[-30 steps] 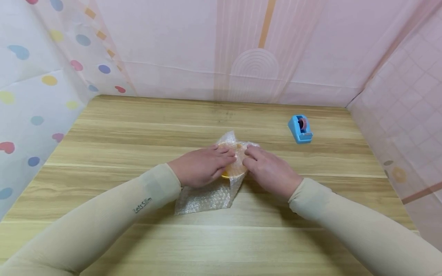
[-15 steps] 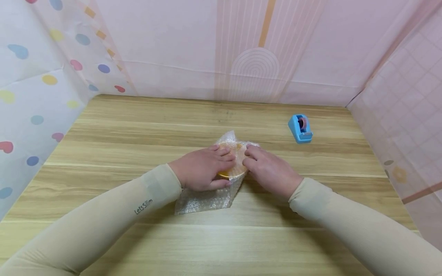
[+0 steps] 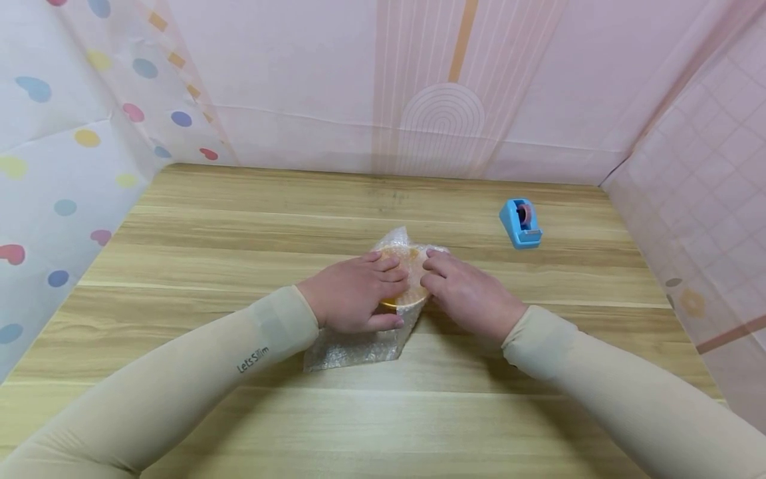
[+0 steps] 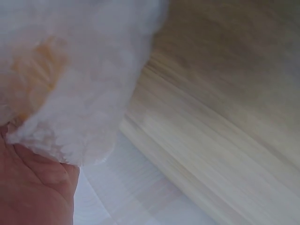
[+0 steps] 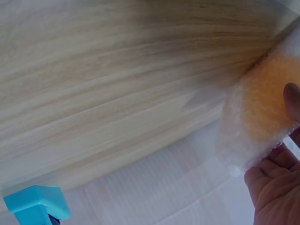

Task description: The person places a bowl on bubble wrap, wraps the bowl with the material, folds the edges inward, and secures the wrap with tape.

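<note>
A round yellow-orange thing (image 3: 409,287) with a bright rim lies inside clear bubble wrap (image 3: 359,352) near the middle of the table. The wrap covers its top, so its exact kind is unclear. My left hand (image 3: 352,296) rests flat on top of the wrap, fingers spread and straight, thumb toward the near side. At the right edge, my right hand (image 3: 473,299) has bent fingers and pinches the folded wrap. The right wrist view shows the orange colour through the bubble wrap (image 5: 234,136), with fingertips against its edge.
A blue tape dispenser (image 3: 520,224) with a pinkish roll stands at the back right of the wood-grain table (image 3: 239,199). Patterned cloth walls (image 3: 287,86) rise behind the table and on both sides. A flap of wrap extends toward the near left.
My left hand has spread its fingers, and its thumb has shifted toward the near side of the wrap. The right hand stays at the wrap's right edge.
</note>
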The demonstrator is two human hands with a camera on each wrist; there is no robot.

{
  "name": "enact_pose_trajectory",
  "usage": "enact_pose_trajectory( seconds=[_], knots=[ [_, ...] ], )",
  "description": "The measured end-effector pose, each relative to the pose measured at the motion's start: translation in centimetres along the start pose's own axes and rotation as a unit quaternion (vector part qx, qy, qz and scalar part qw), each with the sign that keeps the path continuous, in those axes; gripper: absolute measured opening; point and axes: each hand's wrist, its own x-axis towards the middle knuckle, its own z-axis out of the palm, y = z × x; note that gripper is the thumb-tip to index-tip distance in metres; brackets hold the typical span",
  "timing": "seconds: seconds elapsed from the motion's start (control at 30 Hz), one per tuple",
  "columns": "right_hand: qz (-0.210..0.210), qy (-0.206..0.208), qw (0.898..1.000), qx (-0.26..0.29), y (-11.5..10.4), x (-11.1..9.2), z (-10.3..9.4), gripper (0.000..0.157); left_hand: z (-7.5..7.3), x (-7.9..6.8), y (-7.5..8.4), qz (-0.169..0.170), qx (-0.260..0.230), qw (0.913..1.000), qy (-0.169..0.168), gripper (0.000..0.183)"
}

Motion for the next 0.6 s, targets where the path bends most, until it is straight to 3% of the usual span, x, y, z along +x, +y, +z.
enact_pose_trajectory(
  seconds=[0.6],
  knots=[
    [-0.015, -0.004, 1.000, -0.019, -0.02, -0.15, 0.12, 0.025, 0.08, -0.02, 0.13, -0.002, 0.008, 1.0000, 0.001, 0.075]
  ],
)
